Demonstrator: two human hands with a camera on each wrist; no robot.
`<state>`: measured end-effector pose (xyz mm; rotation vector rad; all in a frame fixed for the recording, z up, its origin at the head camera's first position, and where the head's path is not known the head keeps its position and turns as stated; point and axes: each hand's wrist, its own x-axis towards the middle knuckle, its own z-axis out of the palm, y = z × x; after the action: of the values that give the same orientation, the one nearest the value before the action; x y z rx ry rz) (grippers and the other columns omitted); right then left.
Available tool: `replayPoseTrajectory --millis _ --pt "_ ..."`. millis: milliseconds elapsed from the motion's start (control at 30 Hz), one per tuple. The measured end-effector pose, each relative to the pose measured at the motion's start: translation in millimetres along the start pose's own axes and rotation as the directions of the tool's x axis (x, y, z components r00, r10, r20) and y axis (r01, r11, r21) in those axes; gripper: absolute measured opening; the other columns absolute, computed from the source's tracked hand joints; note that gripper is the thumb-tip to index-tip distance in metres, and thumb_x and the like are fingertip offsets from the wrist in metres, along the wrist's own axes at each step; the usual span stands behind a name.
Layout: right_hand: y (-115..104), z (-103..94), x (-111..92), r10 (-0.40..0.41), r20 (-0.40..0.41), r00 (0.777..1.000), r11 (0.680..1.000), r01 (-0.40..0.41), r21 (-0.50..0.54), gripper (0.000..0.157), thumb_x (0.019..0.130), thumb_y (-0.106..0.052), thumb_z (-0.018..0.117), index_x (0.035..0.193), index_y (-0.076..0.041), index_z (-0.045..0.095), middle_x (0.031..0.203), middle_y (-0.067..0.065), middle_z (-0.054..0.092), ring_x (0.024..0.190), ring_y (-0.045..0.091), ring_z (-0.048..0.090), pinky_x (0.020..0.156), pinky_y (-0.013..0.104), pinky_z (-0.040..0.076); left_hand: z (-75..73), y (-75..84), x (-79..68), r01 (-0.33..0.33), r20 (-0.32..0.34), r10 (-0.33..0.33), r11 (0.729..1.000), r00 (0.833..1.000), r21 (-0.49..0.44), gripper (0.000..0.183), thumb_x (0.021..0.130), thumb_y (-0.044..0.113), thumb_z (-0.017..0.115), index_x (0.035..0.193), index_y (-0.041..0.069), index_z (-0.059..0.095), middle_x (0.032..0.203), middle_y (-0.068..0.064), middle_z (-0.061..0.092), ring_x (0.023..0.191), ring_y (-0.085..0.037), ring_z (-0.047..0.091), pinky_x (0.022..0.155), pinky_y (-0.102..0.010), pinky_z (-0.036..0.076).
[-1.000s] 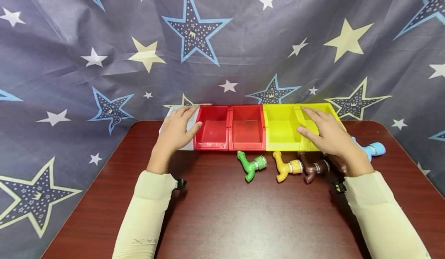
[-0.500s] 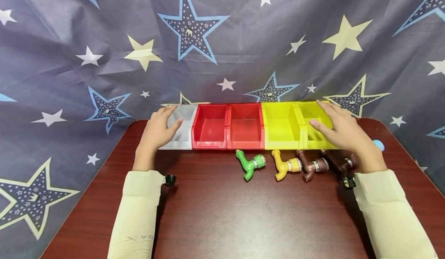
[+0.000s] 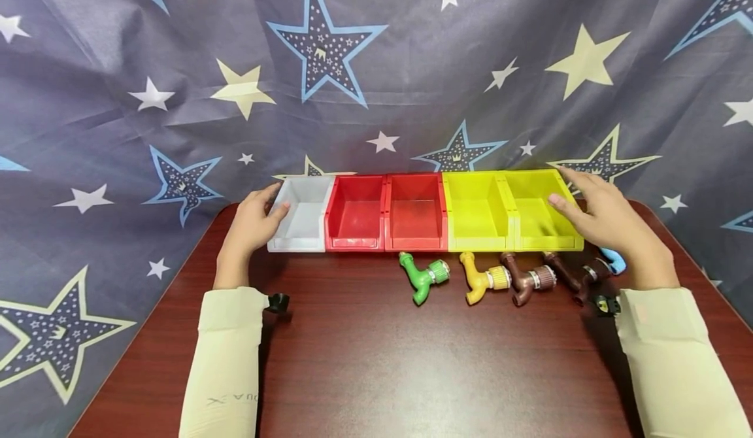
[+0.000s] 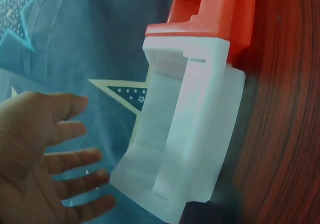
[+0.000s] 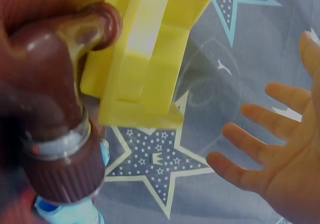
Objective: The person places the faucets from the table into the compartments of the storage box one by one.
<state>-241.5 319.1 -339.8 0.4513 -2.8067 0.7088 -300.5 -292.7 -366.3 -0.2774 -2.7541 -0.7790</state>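
Note:
A row of joined bins runs along the table's back: a white bin (image 3: 300, 212) at the left, two red bins (image 3: 355, 243) in the middle, two yellow bins (image 3: 479, 243) at the right. My left hand (image 3: 250, 222) is by the white bin's outer left side, fingers extended and holding nothing; the left wrist view shows the palm facing the bin (image 4: 200, 119). At the opposite end, my right hand (image 3: 608, 222) hovers beside the outer yellow bin, its fingers spread. A brown tap (image 5: 55, 93) looms close in the right wrist view.
In front of the bins lie a green tap (image 3: 422, 279), a yellow tap (image 3: 482, 280) and two brown taps (image 3: 526, 281). A light blue tap (image 3: 614, 260) is mostly hidden behind my right forearm. A star-patterned cloth (image 3: 376, 65) hangs behind the dark red table (image 3: 412, 359).
My hands have moved apart, the left one leftward off the white bin and the right one rightward past the outer yellow bin. Bins and taps have stayed put.

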Motion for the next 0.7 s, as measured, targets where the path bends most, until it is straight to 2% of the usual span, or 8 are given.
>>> replayPoseTrajectory --millis 133,200,267,367,467,600,700 --pt "7.8 -2.0 -2.4 0.021 0.003 1.000 1.000 -0.021 -0.019 0.070 0.108 -0.041 0.050 0.159 0.001 0.029 0.155 0.038 0.032 0.141 0.060 0.025 0.112 0.073 0.017 -0.6 -6.6 -1.7 0.075 0.087 -0.072 0.997 0.994 -0.030 0.060 0.108 0.031 0.049 0.157 -0.001 0.036 0.149 -0.032 0.042 0.127 -0.051 0.051 0.106 -0.060 0.041" --pt "11.4 -3.3 -3.4 0.039 0.011 0.999 0.999 -0.039 -0.031 0.071 0.108 -0.043 0.049 0.159 0.001 0.029 0.155 0.038 0.032 0.140 0.061 0.025 0.111 0.073 0.019 0.4 -10.5 -1.7 0.100 0.106 -0.095 0.994 0.990 -0.041 0.059 0.108 0.029 0.048 0.157 -0.001 0.036 0.149 -0.033 0.043 0.127 -0.052 0.052 0.106 -0.060 0.042" --pt "14.4 -5.1 -4.9 0.054 0.014 0.998 0.998 -0.053 -0.031 0.071 0.107 -0.043 0.050 0.159 0.002 0.029 0.154 0.038 0.033 0.139 0.061 0.028 0.109 0.074 0.022 1.8 -14.6 -1.5 0.112 0.106 -0.106 0.993 0.989 -0.045 0.056 0.108 0.025 0.048 0.156 0.000 0.037 0.146 -0.032 0.047 0.125 -0.051 0.054 0.105 -0.059 0.043" --pt "18.3 -8.0 -6.9 0.068 0.006 0.998 0.998 -0.068 -0.020 0.070 0.108 -0.041 0.050 0.157 0.005 0.031 0.151 0.038 0.036 0.130 0.060 0.040 0.103 0.073 0.031 3.5 -22.3 -1.6 0.117 0.087 -0.114 0.992 0.990 -0.038 0.051 0.107 0.018 0.047 0.154 -0.001 0.042 0.138 -0.030 0.055 0.122 -0.046 0.057 0.103 -0.058 0.044" --pt "22.4 -11.1 -8.8 0.079 0.002 0.997 0.997 -0.079 -0.021 0.065 0.107 -0.036 0.052 0.150 0.010 0.037 0.145 0.038 0.041 0.121 0.058 0.047 0.097 0.073 0.036 4.4 -28.8 -2.6 0.129 0.083 -0.124 0.990 0.989 -0.054 0.048 0.106 0.015 0.046 0.152 -0.001 0.045 0.133 -0.029 0.060 0.121 -0.043 0.058 0.101 -0.055 0.044" --pt "28.5 -14.4 -11.5 0.092 0.018 0.996 0.993 -0.090 -0.071 0.054 0.104 -0.027 0.059 0.139 0.013 0.046 0.131 0.039 0.050 0.114 0.055 0.049 0.090 0.071 0.040 4.5 -34.1 -4.5 0.157 0.093 -0.145 0.978 0.985 -0.137 0.047 0.107 0.017 0.048 0.151 0.001 0.048 0.128 -0.026 0.061 0.106 -0.036 0.061 0.087 -0.044 0.050" --pt "34.0 -16.7 -14.7 0.088 0.040 0.995 0.988 -0.083 -0.127 0.047 0.100 -0.020 0.063 0.131 0.014 0.052 0.119 0.037 0.057 0.106 0.052 0.052 0.086 0.068 0.042 4.9 -37.3 -5.1 0.184 0.113 -0.161 0.953 0.980 -0.239 0.046 0.108 0.019 0.048 0.151 0.002 0.048 0.128 -0.024 0.060 0.098 -0.029 0.060 0.078 -0.034 0.053"
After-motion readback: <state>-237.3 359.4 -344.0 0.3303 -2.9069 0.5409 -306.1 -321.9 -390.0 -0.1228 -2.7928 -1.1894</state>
